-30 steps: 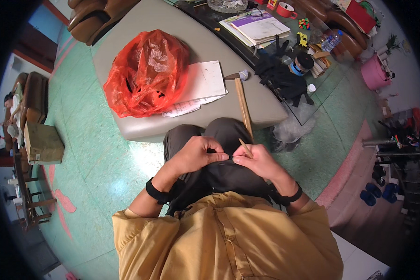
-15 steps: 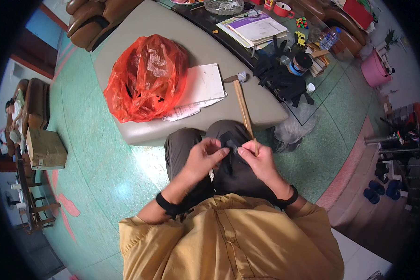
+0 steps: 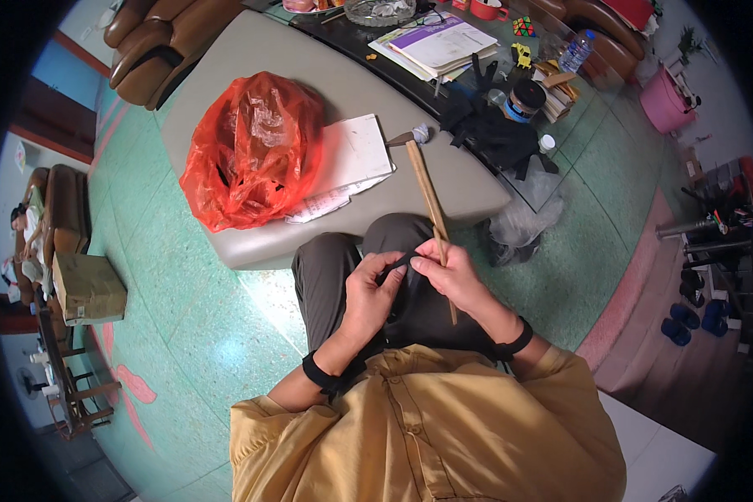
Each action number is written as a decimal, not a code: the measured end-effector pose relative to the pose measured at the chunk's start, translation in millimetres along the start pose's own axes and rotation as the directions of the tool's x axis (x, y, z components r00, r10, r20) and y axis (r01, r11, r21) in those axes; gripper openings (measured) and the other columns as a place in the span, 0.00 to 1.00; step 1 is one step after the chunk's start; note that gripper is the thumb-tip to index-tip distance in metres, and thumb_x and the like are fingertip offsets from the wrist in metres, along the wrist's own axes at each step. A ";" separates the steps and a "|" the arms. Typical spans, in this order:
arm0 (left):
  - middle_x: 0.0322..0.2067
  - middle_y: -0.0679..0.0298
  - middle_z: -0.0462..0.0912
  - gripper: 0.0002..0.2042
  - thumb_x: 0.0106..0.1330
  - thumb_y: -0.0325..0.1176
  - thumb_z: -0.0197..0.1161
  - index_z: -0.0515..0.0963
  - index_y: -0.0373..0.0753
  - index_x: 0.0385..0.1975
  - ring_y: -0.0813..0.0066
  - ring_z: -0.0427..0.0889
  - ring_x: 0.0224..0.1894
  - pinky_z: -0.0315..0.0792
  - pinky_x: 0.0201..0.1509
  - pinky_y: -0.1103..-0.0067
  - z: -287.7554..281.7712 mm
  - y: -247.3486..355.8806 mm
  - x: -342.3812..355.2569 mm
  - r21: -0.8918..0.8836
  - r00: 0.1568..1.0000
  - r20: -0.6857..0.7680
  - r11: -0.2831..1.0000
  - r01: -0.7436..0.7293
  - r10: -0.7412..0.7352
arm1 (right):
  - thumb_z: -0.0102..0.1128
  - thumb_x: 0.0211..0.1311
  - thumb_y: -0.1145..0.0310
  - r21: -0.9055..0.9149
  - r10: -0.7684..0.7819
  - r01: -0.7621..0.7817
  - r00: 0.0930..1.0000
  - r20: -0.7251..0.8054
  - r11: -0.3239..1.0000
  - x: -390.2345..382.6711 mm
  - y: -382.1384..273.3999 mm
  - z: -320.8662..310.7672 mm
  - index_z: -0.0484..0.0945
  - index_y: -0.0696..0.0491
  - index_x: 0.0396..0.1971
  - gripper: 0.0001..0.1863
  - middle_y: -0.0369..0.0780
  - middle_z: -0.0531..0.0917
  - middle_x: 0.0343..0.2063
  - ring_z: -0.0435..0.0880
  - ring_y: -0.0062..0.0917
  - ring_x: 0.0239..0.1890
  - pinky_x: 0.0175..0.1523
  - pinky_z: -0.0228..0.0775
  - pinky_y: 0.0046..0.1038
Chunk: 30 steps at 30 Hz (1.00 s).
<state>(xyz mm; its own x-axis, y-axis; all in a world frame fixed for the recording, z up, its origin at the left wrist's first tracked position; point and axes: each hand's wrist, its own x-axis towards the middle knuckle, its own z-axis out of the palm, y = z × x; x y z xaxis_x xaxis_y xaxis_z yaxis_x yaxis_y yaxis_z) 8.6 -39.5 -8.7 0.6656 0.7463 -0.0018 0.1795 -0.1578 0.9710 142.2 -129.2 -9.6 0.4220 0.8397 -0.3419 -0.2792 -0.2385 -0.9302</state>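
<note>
Above my lap, my left hand [image 3: 371, 289] pinches one end of a small dark strip of cloth-like material [image 3: 403, 260]. My right hand [image 3: 452, 276] grips the other end between thumb and finger, so the strip spans the short gap between both hands. A long, thin wooden stick [image 3: 427, 186] is also tucked in my right hand; it slants up past the knee, and its lower end shows below the hand. Ahead on the grey padded seat lie a red plastic bag [image 3: 255, 151], a white board or pad [image 3: 356, 151] and a crumpled white wad [image 3: 421, 134].
A black table [image 3: 335, 42] at the back holds papers [image 3: 443, 43], a dark jar [image 3: 525, 101], black cloth [image 3: 498, 138] and a red mug [image 3: 488, 9]. A clear plastic bag [image 3: 527, 205] hangs at its corner. On the left floor stands a cardboard box [image 3: 90, 289]; slippers [image 3: 682, 322] lie right.
Both hands are still above the lap. The dark piece now looks stretched into a narrow strip, and the stick has shifted in my right hand, its lower end now showing below it.
</note>
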 end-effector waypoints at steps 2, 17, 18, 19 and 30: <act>0.25 0.58 0.75 0.09 0.54 0.23 0.61 0.77 0.32 0.35 0.70 0.75 0.29 0.68 0.35 0.80 -0.3 10.9 2.8 0.115 0.998 0.024 0.992 -0.057 0.054 | 0.58 0.57 0.68 -0.056 -0.053 0.050 0.998 -0.043 0.997 0.0 2.0 3.0 0.73 0.57 0.25 0.08 0.28 0.69 0.18 0.65 0.10 0.22 0.26 0.58 0.17; 0.24 0.58 0.77 0.07 0.54 0.26 0.60 0.79 0.33 0.32 0.71 0.75 0.25 0.68 0.31 0.81 4.5 14.4 8.4 0.155 0.996 -0.003 0.984 -0.083 0.085 | 0.55 0.60 0.64 -0.213 -0.157 0.119 0.973 -0.168 0.970 -0.6 0.9 7.0 0.72 0.58 0.20 0.14 0.31 0.64 0.12 0.60 0.12 0.17 0.22 0.56 0.20; 0.24 0.57 0.78 0.07 0.54 0.26 0.59 0.79 0.34 0.32 0.69 0.76 0.26 0.69 0.32 0.80 4.2 14.7 9.4 0.184 0.996 -0.020 0.979 -0.087 0.092 | 0.56 0.60 0.65 -0.223 -0.184 0.143 0.968 -0.173 0.964 -1.6 -1.3 9.6 0.72 0.59 0.21 0.13 0.31 0.65 0.12 0.60 0.12 0.18 0.22 0.56 0.20; 0.25 0.56 0.79 0.07 0.55 0.27 0.59 0.79 0.34 0.31 0.68 0.78 0.26 0.70 0.32 0.79 4.0 14.8 10.0 0.213 0.994 -0.038 0.973 -0.089 0.099 | 0.56 0.60 0.65 -0.233 -0.211 0.167 0.961 -0.177 0.958 -2.7 -3.0 11.2 0.72 0.59 0.21 0.13 0.31 0.65 0.12 0.61 0.12 0.18 0.22 0.56 0.20; 0.28 0.54 0.80 0.11 0.54 0.19 0.52 0.78 0.32 0.35 0.69 0.79 0.25 0.71 0.32 0.82 -5.2 8.3 -8.1 0.033 0.999 -0.050 0.999 0.014 -0.012 | 0.56 0.59 0.66 -0.116 -0.201 0.183 0.965 -0.170 0.976 -10.0 -10.8 3.5 0.75 0.59 0.24 0.11 0.30 0.67 0.14 0.62 0.11 0.20 0.24 0.58 0.18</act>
<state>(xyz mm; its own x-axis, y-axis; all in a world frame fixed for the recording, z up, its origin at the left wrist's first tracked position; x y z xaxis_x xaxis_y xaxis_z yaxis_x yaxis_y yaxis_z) 1.0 -43.5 0.6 0.6266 0.7793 -0.0018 0.2128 -0.1690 0.9624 138.0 -133.3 4.4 0.6097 0.7751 -0.1660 -0.0953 -0.1362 -0.9861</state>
